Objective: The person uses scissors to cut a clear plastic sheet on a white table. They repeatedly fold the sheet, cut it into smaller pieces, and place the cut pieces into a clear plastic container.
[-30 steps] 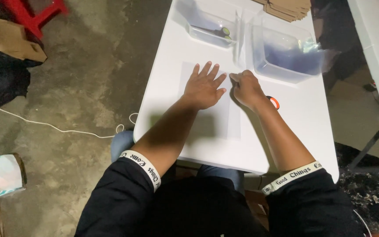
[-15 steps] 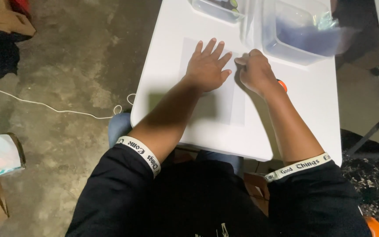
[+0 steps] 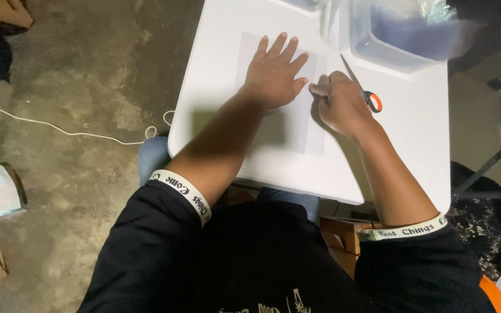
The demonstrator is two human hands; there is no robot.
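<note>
Left hand (image 3: 275,74) flat, fingers spread, pinning pale grey rectangular sheet (image 3: 282,124) to white table (image 3: 215,87); right hand (image 3: 343,104) now curled shut beside orange-handled scissors (image 3: 365,91), grasp unclear.

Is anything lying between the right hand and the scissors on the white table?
Nothing visible does. The right hand sits right against the orange-handled scissors, partly covering them; the left hand lies flat on the pale sheet beside them.

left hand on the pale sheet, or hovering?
Touching. Head view: the left hand lies flat, fingers spread, pressed on the pale rectangular sheet on the white table, with no gap showing.
</note>
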